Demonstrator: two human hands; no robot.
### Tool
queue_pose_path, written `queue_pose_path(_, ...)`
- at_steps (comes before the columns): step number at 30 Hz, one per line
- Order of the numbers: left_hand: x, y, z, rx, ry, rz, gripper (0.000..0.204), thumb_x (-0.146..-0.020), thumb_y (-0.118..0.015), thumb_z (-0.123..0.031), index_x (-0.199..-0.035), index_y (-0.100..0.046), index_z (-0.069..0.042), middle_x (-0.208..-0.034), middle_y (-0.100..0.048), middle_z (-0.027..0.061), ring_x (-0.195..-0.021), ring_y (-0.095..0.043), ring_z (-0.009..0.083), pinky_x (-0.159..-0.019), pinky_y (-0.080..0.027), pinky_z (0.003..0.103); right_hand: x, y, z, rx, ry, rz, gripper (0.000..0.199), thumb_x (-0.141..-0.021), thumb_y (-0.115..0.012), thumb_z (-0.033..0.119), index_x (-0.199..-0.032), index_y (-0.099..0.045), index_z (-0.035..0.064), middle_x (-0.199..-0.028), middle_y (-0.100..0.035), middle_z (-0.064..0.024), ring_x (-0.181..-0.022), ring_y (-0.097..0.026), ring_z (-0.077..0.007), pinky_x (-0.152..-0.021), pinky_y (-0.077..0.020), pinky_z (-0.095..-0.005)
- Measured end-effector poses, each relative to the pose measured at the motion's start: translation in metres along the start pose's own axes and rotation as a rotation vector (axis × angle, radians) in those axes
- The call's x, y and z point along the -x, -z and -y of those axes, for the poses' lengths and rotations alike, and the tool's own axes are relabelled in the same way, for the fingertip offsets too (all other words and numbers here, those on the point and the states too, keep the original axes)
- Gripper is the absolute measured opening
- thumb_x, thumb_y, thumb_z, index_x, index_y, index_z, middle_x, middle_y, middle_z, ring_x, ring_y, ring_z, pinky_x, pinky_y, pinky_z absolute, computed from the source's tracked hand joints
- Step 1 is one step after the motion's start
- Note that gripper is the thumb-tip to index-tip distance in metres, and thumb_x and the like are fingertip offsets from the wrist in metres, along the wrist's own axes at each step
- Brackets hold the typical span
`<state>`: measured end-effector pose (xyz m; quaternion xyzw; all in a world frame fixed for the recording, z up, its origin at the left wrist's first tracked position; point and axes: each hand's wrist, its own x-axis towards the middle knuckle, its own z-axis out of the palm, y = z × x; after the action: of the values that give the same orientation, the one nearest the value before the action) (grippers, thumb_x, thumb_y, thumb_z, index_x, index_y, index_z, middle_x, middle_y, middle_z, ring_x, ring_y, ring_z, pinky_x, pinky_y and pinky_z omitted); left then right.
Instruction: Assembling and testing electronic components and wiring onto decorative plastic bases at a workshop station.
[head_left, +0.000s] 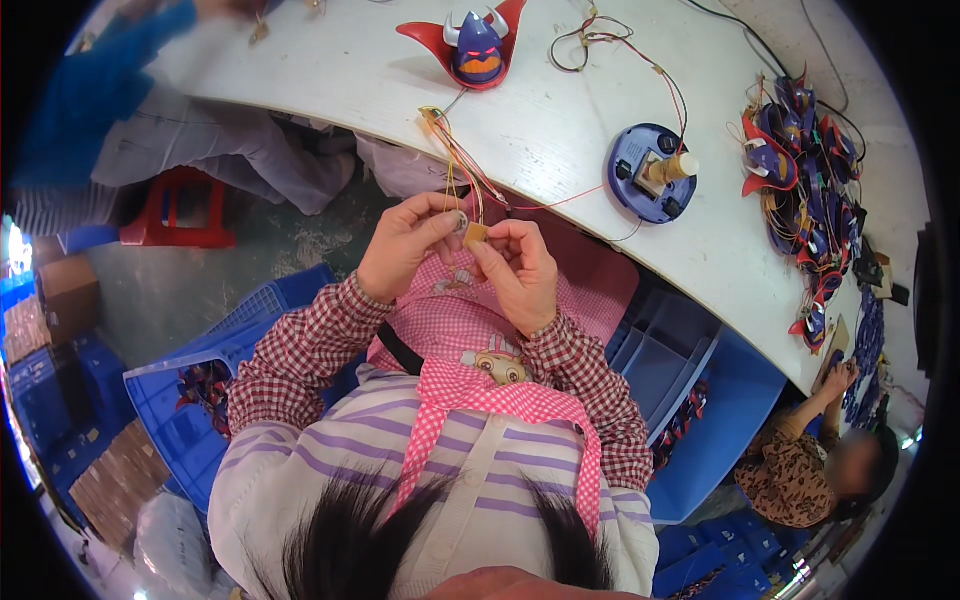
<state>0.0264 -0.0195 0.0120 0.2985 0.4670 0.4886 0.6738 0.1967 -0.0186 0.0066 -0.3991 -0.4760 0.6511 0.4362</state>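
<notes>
Close in front of my body, at the table's near edge, both hands are raised together. Thumb and fingers of my left hand (415, 245) pinch a small round grey disc (459, 222). My right hand (517, 272) grips a small tan square piece (475, 234) right beside it. Thin yellow, red and white wires (462, 155) run from the hands up to the table edge. They lead toward a purple toy head (480, 55) with white horns and a red collar, standing on the table. A round blue base (650, 175) with a pale knob sits further right.
Many similar toy heads (800, 170) are heaped with wires on the right of the white table (560, 120). Blue crates (170, 400) stand on both sides of me. A red stool (185, 210) and a blue-sleeved person (90, 90) are left; another person (800, 460) works at right.
</notes>
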Motion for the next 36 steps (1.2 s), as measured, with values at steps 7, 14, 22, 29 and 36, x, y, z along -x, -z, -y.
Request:
queue_pose_path(7, -0.004, -0.004, -0.009, 0.171, 0.117, 0.016, 0.019, -0.090, -0.055, -0.003, -0.108, -0.055, 0.002, -0.087, -0.060, 0.0086, -0.063, -0.054, 0.0083, -0.056, -0.047, 0.016, -0.008, -0.003, -0.004, 0.016, 0.003, 0.021, 0.022, -0.087, -0.060, 0.000, -0.105, -0.049, 0.0018, -0.081, -0.057, -0.0047, -0.061, -0.051, -0.0076, -0.054, -0.0442, -0.0174)
queue_pose_path(14, -0.009, -0.001, -0.011, 0.221, 0.160, 0.053, 0.014, -0.088, -0.057, -0.001, -0.101, -0.054, 0.001, -0.083, -0.060, 0.0086, -0.060, -0.055, 0.0078, -0.052, -0.046, 0.015, -0.011, -0.008, -0.005, 0.029, 0.058, -0.003, 0.019, -0.086, -0.061, 0.001, -0.103, -0.052, 0.0009, -0.076, -0.058, -0.0040, -0.060, -0.052, -0.0076, -0.052, -0.0428, -0.0178)
queue_pose_path(22, -0.013, -0.002, -0.009, 0.097, 0.115, 0.045, 0.014, -0.085, -0.059, 0.001, -0.097, -0.054, 0.000, -0.077, -0.060, 0.0076, -0.054, -0.053, 0.0075, -0.047, -0.045, 0.015, -0.010, -0.004, -0.013, 0.190, 0.145, -0.023, 0.020, -0.084, -0.063, 0.001, -0.102, -0.054, 0.0007, -0.078, -0.059, -0.0040, -0.061, -0.052, -0.0081, -0.053, -0.0431, -0.0186)
queue_pose_path(29, -0.011, -0.006, -0.009, 0.062, 0.066, 0.017, 0.013, -0.083, -0.059, 0.002, -0.095, -0.054, 0.000, -0.075, -0.061, 0.0077, -0.052, -0.053, 0.0076, -0.046, -0.043, 0.014, -0.008, 0.000, -0.006, 0.414, 0.364, -0.059, 0.023, -0.081, -0.065, -0.001, -0.103, -0.056, 0.0016, -0.080, -0.056, -0.0043, -0.062, -0.050, -0.0109, -0.055, -0.0433, -0.0211)
queue_pose_path(36, -0.013, -0.008, -0.004, 0.014, 0.024, -0.003, 0.013, -0.082, -0.059, 0.003, -0.093, -0.054, -0.001, -0.074, -0.062, 0.0080, -0.053, -0.053, 0.0075, -0.046, -0.041, 0.013, -0.016, 0.000, 0.003, 0.674, 0.582, -0.048, 0.019, -0.077, -0.063, -0.004, -0.095, -0.059, 0.0003, -0.080, -0.057, -0.0083, -0.060, -0.052, -0.0183, -0.055, -0.0432, -0.0249)
